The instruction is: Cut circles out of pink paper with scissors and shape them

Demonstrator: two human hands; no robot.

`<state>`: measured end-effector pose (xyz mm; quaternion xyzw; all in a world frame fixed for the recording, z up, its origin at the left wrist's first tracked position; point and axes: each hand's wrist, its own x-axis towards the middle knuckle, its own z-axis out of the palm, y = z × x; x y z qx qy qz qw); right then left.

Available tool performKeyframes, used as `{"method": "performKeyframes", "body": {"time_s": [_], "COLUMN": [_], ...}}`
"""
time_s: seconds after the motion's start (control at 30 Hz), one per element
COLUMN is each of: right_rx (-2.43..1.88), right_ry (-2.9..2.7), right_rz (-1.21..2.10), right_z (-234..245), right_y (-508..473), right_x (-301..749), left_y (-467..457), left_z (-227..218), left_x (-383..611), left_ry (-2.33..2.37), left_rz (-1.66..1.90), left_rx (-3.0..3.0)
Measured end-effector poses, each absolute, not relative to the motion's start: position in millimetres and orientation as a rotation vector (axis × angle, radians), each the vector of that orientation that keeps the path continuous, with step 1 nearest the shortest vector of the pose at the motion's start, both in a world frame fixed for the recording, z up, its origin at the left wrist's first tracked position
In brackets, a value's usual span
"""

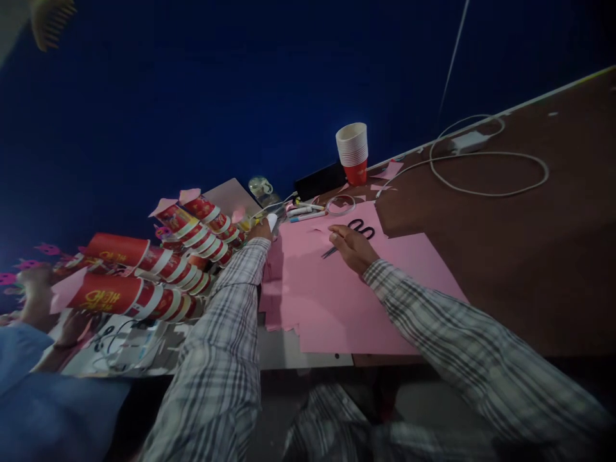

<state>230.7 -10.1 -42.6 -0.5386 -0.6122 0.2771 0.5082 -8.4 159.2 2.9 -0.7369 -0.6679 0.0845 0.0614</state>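
My right hand is over pink paper sheets, thumb and fingers pinched on a small pink paper piece. A pair of black-handled scissors lies under this hand, its blades pointing left. My left hand is farther left, beside stacked red and white paper cups. Its fingers are closed around a white object, mostly hidden, whose kind I cannot make out. Markers and a roll of clear tape lie at the sheets' back edge.
A stack of paper cups stands at the back beside a black box. A white cable with an adapter loops across the brown table. Longer cup stacks lean at left, near another person's blue sleeve.
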Motion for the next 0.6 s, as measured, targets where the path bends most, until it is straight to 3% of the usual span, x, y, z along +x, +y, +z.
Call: {"method": "performKeyframes", "body": {"time_s": [0.33,0.6], "right_rx": [-1.4,-1.704], "right_ry": [-1.413,-1.522], "right_rz": [0.534,0.219], "right_z": [-44.1,-47.0], "right_y": [-6.3,-0.6], "right_x": [234.8,247.4], "left_y": [122.9,89.7], "left_z": [-6.3,-28.1], "left_x": [14.2,54.3], "left_ry": [-1.626,-1.316], "left_rz": [0.038,-0.055], "left_rx": [-2.64,-2.908]}}
